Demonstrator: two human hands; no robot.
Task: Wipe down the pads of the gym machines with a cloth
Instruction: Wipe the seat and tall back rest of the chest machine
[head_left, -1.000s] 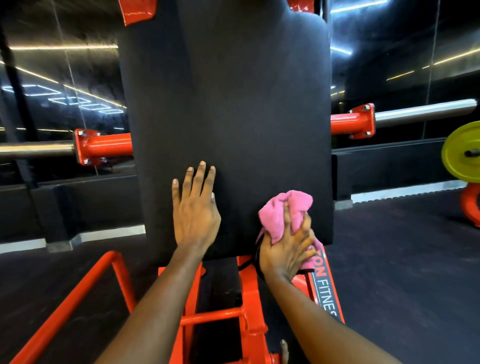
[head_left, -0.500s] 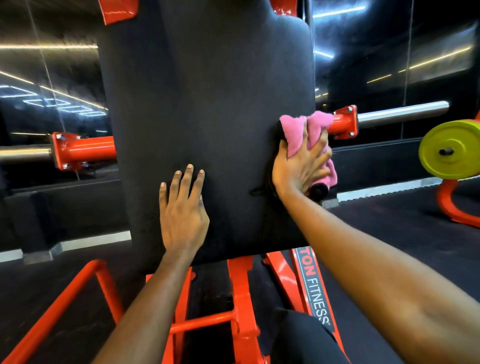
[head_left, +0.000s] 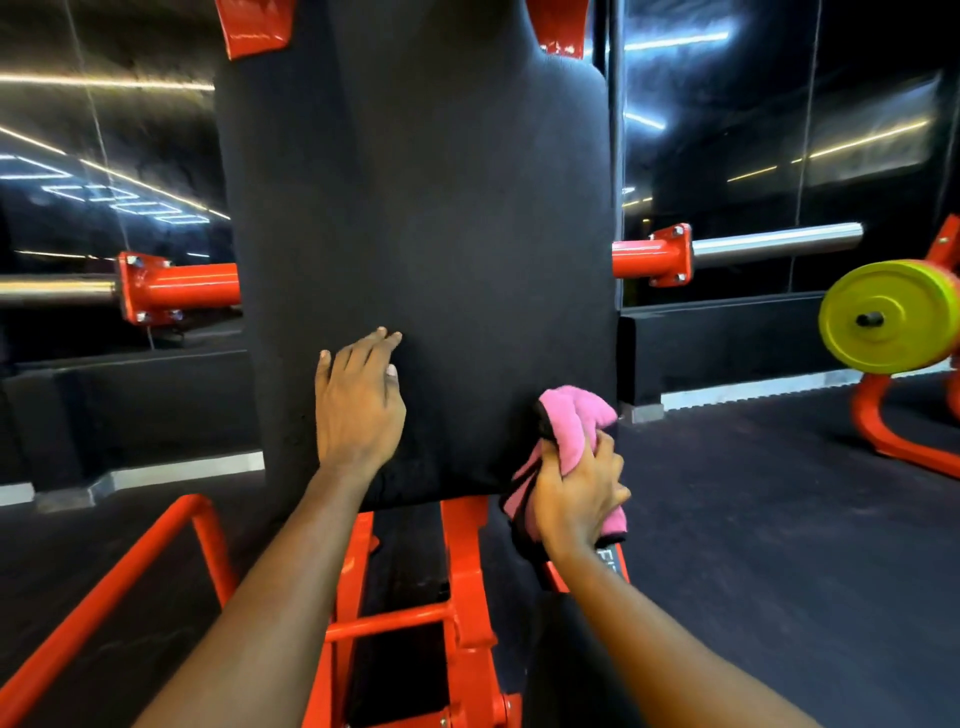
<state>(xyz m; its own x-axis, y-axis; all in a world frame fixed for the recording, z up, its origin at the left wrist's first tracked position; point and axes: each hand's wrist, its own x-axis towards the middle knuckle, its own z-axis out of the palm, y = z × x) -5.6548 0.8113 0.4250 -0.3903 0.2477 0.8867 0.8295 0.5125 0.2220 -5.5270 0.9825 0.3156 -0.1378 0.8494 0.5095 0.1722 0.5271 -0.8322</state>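
Observation:
A tall black pad (head_left: 415, 234) of an orange gym machine fills the middle of the view. My left hand (head_left: 358, 400) rests flat on the pad's lower left part, fingers straight and pointing up and to the right. My right hand (head_left: 576, 493) grips a bunched pink cloth (head_left: 571, 421) and holds it against the pad's lower right corner. Part of the cloth hangs down behind my fingers.
The orange frame (head_left: 462, 597) runs below the pad, with a slanted orange rail (head_left: 104, 597) at the left. Chrome bars on orange sleeves stick out at the left (head_left: 171, 291) and right (head_left: 727, 247). A yellow-green weight plate (head_left: 883, 317) sits on an orange stand at the far right. Dark mirrored walls stand behind.
My right hand rose with the cloth to the pad's right edge, then came back down to the lower right corner. My left hand stayed on the pad, its fingers now angled to the right.

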